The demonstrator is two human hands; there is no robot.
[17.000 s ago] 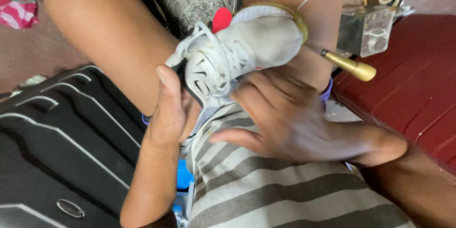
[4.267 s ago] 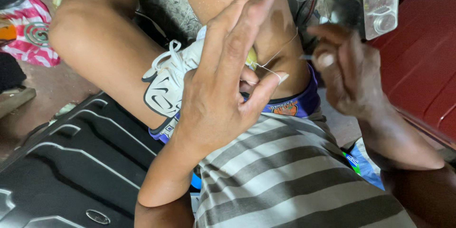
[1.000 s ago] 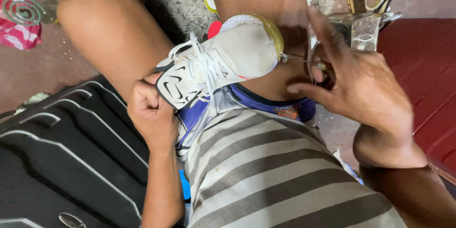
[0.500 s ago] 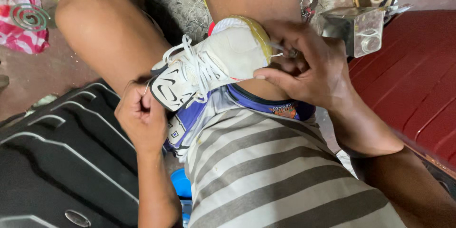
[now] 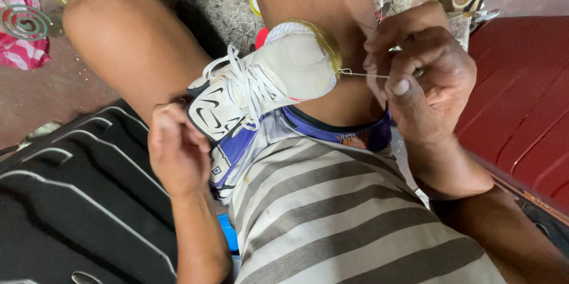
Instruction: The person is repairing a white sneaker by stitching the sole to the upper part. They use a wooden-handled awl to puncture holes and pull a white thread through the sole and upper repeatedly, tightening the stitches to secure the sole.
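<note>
While the person sits with knees apart, a black suitcase (image 5: 71, 201) lies just left of the left hand (image 5: 178, 153) and a red surface (image 5: 521, 100) spreads right of the right hand (image 5: 424, 79). Between both hands a white sneaker (image 5: 267, 91) rests on the lap, toe toward the right hand. The left hand is clenched at its heel collar, steadying it. The right hand pinches a thin thread (image 5: 363, 74) running taut from the toe. A good stitch probably needs a straight, even pull and a firm heel.
</note>
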